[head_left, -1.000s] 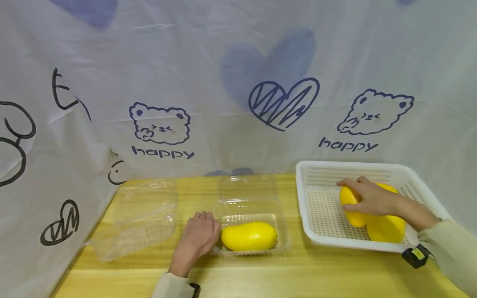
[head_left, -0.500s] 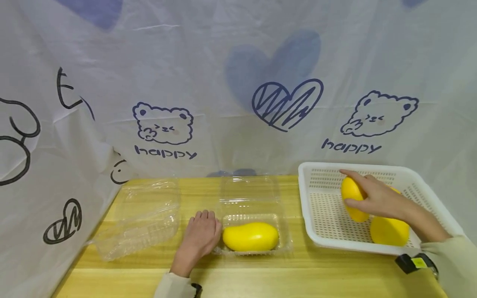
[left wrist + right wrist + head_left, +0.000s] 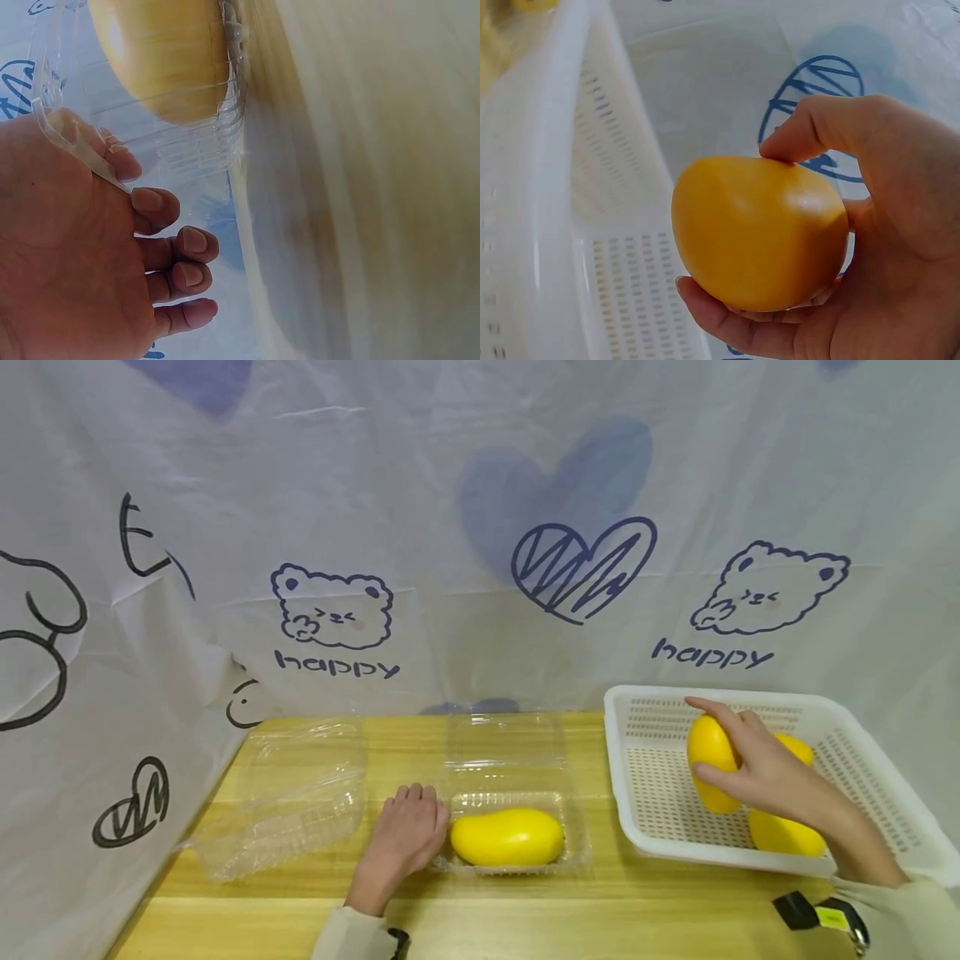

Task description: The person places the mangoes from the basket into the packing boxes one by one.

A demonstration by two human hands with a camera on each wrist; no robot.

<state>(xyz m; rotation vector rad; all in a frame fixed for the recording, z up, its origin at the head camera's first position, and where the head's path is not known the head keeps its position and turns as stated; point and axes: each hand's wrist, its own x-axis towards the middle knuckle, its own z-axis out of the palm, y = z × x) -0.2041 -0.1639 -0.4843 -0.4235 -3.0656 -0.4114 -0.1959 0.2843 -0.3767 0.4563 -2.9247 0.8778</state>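
Observation:
My right hand (image 3: 772, 772) grips a yellow mango (image 3: 711, 760) over the white basket (image 3: 626, 793); in the right wrist view thumb and fingers lie around the mango (image 3: 757, 232). Two other mangoes, one of them at the front (image 3: 783, 835), lie in the basket, partly covered by my hand and wrist. My left hand (image 3: 405, 835) is at the left side of an open clear container (image 3: 506, 747) that holds one mango (image 3: 508, 837). In the left wrist view, the thumb and forefinger of that hand (image 3: 82, 240) pinch the container's rim (image 3: 97, 161), its other fingers loosely curled.
Another open clear container (image 3: 281, 827) stands on the wooden table (image 3: 600, 918) to the left of my left hand. Behind the table hangs a pale cloth (image 3: 442, 635) with printed bears and hearts, and it also covers the left side.
My right hand has raised its mango a little from beside the others, so more of it shows. My left hand has kept its hold on the container, and the head view has shifted slightly.

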